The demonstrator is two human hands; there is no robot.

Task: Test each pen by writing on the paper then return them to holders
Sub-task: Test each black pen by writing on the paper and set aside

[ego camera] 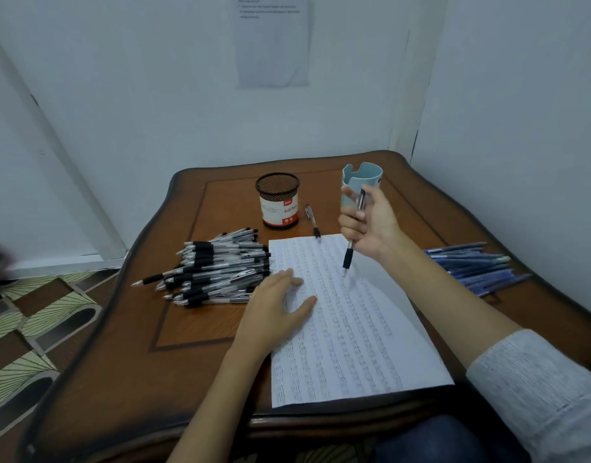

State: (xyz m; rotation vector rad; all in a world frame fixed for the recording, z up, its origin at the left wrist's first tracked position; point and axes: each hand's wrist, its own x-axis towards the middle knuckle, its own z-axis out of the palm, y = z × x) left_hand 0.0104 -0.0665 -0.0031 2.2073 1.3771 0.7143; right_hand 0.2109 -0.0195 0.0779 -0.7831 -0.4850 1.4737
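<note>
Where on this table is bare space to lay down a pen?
The table is bare at the near left, before the black pen pile and left of the paper, and at the back right behind the blue pens. The middle is crowded around the mesh holder.

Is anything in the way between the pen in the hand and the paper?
No, nothing visible. The right hand holds the pen tip-down just above the paper, with only written sheet below it. The left hand rests on the paper off to the side, clear of the tip.
</note>
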